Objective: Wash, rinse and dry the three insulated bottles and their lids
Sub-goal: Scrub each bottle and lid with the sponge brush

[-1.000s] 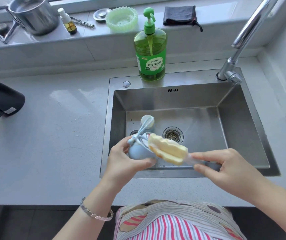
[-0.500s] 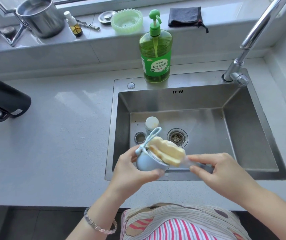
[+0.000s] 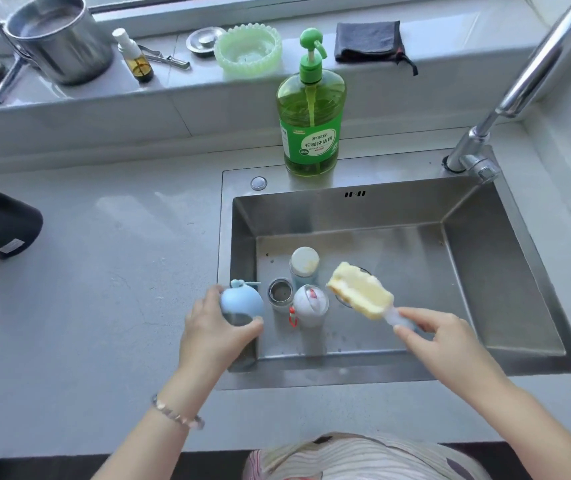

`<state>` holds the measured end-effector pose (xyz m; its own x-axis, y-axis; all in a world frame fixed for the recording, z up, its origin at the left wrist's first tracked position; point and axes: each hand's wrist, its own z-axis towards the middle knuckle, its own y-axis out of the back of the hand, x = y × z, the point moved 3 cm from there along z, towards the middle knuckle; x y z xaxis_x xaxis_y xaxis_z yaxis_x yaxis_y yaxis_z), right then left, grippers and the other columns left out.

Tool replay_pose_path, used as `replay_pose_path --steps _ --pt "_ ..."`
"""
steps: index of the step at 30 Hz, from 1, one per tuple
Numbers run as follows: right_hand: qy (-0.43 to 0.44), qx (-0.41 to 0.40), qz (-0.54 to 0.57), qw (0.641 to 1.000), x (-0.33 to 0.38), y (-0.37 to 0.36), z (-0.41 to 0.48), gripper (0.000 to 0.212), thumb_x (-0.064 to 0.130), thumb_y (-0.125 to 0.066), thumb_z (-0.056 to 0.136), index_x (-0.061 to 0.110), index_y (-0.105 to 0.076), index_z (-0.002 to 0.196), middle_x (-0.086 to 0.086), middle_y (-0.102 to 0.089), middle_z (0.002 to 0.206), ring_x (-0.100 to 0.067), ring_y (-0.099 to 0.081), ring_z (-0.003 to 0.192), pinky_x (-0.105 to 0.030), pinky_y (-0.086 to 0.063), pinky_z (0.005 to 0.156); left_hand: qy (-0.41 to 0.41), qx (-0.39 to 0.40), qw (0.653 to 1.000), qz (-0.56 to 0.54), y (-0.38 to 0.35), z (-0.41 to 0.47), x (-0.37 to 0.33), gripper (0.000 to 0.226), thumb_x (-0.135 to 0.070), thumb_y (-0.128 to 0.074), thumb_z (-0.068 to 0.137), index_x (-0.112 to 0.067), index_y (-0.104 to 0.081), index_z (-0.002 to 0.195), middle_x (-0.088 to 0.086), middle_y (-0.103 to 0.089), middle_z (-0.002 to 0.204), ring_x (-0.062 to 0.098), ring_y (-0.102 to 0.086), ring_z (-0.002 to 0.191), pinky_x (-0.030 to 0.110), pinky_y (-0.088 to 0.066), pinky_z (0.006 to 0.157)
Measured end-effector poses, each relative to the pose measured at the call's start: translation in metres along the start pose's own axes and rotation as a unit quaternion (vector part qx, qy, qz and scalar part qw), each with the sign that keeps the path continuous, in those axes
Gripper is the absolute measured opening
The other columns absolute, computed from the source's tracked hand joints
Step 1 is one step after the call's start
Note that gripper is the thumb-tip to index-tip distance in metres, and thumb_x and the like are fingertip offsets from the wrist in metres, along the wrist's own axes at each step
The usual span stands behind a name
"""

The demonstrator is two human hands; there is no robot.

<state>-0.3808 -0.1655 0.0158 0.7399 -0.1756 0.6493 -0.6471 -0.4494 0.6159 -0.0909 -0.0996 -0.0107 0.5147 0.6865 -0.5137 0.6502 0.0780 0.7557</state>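
Left hand (image 3: 213, 332) fingers (image 3: 242, 328) curl round blue lid (image 3: 242, 301); right hand (image 3: 441, 339) fingers (image 3: 419, 314) pinch sponge brush (image 3: 360, 294) handle.
Lid sits over the left rim of the sink (image 3: 519, 271). Sponge head tilts up-left from the right fingers. Three bottles (image 3: 310, 304) stand between the hands in the sink, one open-mouthed. Soap bottle (image 3: 311, 133) stands beyond on the surface (image 3: 104, 271).

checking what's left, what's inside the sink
In the sink stand an open steel bottle, a white-capped bottle and a cream-topped bottle. The sponge brush hides most of the drain.

Bottles (image 3: 310, 304) crowd the left of the sink (image 3: 484, 271); its right half (faucet (image 3: 519, 81) behind) stands open.
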Motion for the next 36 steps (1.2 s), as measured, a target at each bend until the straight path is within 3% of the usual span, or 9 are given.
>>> replay_pose_path --steps 7,11,16,19,23,26,29,33,36 --pt "-0.084 -0.069 0.074 0.991 -0.008 -0.012 -0.003 0.023 0.021 -0.061 0.086 0.028 -0.068 0.107 0.023 -0.067 0.089 -0.014 -0.064 0.091 -0.029 -0.046 0.077 -0.111 0.066 0.969 0.213 -0.061 0.097 -0.012 0.055 -0.041 -0.067 0.073 -0.018 -0.047 0.118 0.008 -0.048 0.106 0.028 -0.043 0.102 0.031 -0.039 0.070" --pt "-0.103 -0.098 0.096 0.985 -0.012 -0.017 -0.010 0.022 0.022 -0.061 0.087 0.042 -0.063 0.095 0.032 -0.065 0.079 -0.004 -0.062 0.084 -0.015 -0.042 0.068 -0.144 0.123 0.941 0.279 -0.097 0.121 -0.004 0.051 -0.042 -0.065 0.075 -0.015 -0.047 0.115 0.010 -0.049 0.113 0.029 -0.043 0.104 0.031 -0.043 0.070" --pt "-0.142 -0.123 0.107 0.976 -0.013 -0.024 -0.022 0.027 0.022 -0.061 0.087 0.049 -0.060 0.087 0.032 -0.064 0.075 -0.022 -0.063 0.073 -0.025 -0.045 0.066 -0.184 0.160 0.931 0.270 -0.116 0.130 0.010 0.069 -0.048 -0.065 0.077 -0.023 -0.038 0.135 0.007 -0.046 0.123 0.028 -0.036 0.113 0.033 -0.047 0.078" --pt "-0.146 -0.129 0.109 0.975 -0.013 -0.030 -0.031 0.032 0.022 -0.061 0.087 0.053 -0.058 0.080 0.021 -0.066 0.074 -0.030 -0.062 0.074 -0.028 -0.042 0.063 -0.200 0.176 0.931 0.251 -0.115 0.129 0.011 0.074 -0.045 -0.066 0.079 -0.022 -0.032 0.140 0.004 -0.045 0.129 0.027 -0.035 0.117 0.034 -0.047 0.080" --pt "-0.148 -0.113 0.106 0.977 -0.014 -0.032 -0.039 0.022 0.021 -0.060 0.087 0.041 -0.065 0.096 0.026 -0.065 0.071 -0.011 -0.062 0.077 -0.017 -0.042 0.068 -0.201 0.205 0.930 0.231 -0.110 0.123 0.019 0.077 -0.038 -0.066 0.081 -0.024 -0.025 0.145 0.003 -0.044 0.136 0.025 -0.044 0.119 0.035 -0.047 0.084" --pt "-0.144 -0.115 0.103 0.977 -0.015 -0.029 -0.042 0.022 0.021 -0.060 0.088 0.043 -0.061 0.091 0.029 -0.064 0.070 -0.005 -0.062 0.080 -0.011 -0.040 0.066 -0.171 0.210 0.951 0.150 -0.110 0.121 0.019 0.068 -0.031 -0.066 0.083 -0.021 -0.033 0.142 0.007 -0.045 0.135 0.026 -0.055 0.111 0.033 -0.047 0.085" --pt "-0.142 -0.113 0.101 0.978 -0.016 -0.029 -0.047 0.021 0.023 -0.059 0.088 0.042 -0.058 0.096 0.028 -0.062 0.081 -0.002 -0.061 0.086 -0.006 -0.035 0.066 -0.156 0.195 0.954 0.162 -0.109 0.119 0.015 0.060 -0.028 -0.064 0.084 -0.021 -0.038 0.138 0.009 -0.047 0.130 0.028 -0.057 0.105 0.032 -0.046 0.079" --pt "-0.134 -0.097 0.077 0.983 -0.018 -0.027 -0.050 0.023 0.025 -0.058 0.089 0.047 -0.054 0.094 0.030 -0.058 0.083 -0.001 -0.060 0.088 -0.006 -0.035 0.067 -0.151 0.198 0.945 0.214 -0.102 0.108 0.006 0.064 -0.027 -0.062 0.082 -0.019 -0.033 0.139 0.011 -0.042 0.130 0.032 -0.051 0.110 0.036 -0.046 0.080" --pt "-0.139 -0.087 0.062 0.984 -0.028 -0.014 -0.049 0.015 0.032 -0.054 0.090 0.046 -0.059 0.092 0.025 -0.060 0.066 -0.003 -0.060 0.084 -0.016 -0.042 0.070 -0.191 0.177 0.944 0.201 -0.090 0.088 -0.008 0.056 -0.026 -0.060 0.085 -0.017 -0.039 0.136 0.009 -0.044 0.134 0.029 -0.049 0.113 0.035 -0.047 0.084"
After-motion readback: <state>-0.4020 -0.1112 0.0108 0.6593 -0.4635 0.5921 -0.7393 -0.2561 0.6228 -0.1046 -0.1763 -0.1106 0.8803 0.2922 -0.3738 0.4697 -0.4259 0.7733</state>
